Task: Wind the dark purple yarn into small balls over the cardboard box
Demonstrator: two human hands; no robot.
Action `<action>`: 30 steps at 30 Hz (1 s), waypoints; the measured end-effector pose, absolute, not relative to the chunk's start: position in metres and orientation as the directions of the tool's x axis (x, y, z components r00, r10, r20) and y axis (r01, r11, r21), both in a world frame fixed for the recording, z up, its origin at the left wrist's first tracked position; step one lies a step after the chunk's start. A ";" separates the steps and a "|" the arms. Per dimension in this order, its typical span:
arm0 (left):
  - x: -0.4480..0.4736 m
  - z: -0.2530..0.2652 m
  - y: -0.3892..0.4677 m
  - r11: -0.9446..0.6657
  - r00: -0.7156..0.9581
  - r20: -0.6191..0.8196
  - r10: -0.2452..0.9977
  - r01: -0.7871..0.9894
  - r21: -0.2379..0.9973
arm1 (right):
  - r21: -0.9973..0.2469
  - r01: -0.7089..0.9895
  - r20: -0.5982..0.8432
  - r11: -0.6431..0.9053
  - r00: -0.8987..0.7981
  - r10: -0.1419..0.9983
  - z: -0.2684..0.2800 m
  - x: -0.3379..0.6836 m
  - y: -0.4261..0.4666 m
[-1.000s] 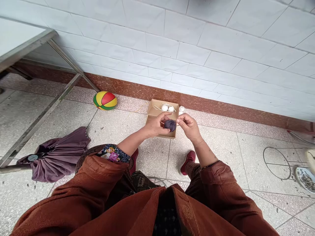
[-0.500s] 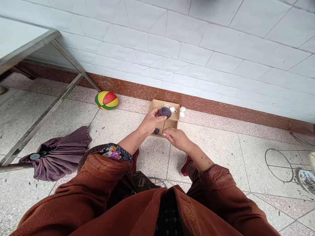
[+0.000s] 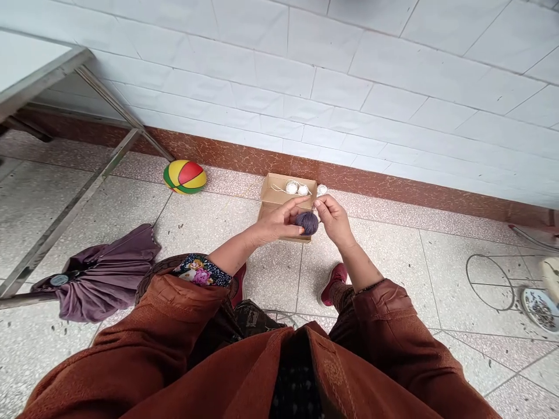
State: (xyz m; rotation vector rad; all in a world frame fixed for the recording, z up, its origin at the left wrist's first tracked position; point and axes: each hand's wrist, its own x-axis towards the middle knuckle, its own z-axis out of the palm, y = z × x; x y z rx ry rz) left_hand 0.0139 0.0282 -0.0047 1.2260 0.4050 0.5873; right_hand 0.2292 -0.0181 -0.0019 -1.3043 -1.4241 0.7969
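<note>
My left hand (image 3: 277, 224) is closed around a dark purple ball of yarn (image 3: 307, 223), with the thumb below it and the fingers over its left and upper side. Just to the right, my right hand (image 3: 334, 221) is pinched close to the ball, thumb against forefinger, on the yarn strand, which barely shows here. Below both hands lies an open cardboard box (image 3: 271, 181) on the floor. In its far part rest white yarn balls (image 3: 291, 187) with loose strands. My hands cover much of the near part of the box.
Another white ball (image 3: 322, 190) sits on the floor right of the box. A colourful ball (image 3: 185, 177) lies beside the leg of a metal-framed table (image 3: 82, 55). Folded purple umbrella (image 3: 105, 273) at left; wire ring frame (image 3: 489, 282) and plate (image 3: 541, 309) at right. Tiled wall ahead.
The yarn ball in my left hand has come lower and to the right. My right hand has risen from below the ball to its upper right side. The view has shifted slightly.
</note>
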 end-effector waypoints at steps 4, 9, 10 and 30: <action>0.013 0.007 0.025 0.330 0.750 -0.029 0.661 -0.256 0.909 | -0.916 0.373 0.167 0.148 0.019 0.986 -0.025 0.217 -0.016; 0.011 0.004 0.035 0.302 0.615 -0.063 0.786 -0.292 0.908 | -0.825 0.513 0.183 0.239 -0.157 0.970 -0.037 0.204 -0.025; 0.011 0.002 0.038 0.274 0.576 -0.066 0.814 -0.283 0.919 | -0.804 0.523 0.202 0.282 -0.205 0.958 -0.036 0.203 -0.028; 0.008 0.008 0.009 0.494 0.806 -0.118 0.580 -0.233 0.837 | -0.856 0.473 0.303 0.207 0.137 0.943 -0.020 0.210 -0.027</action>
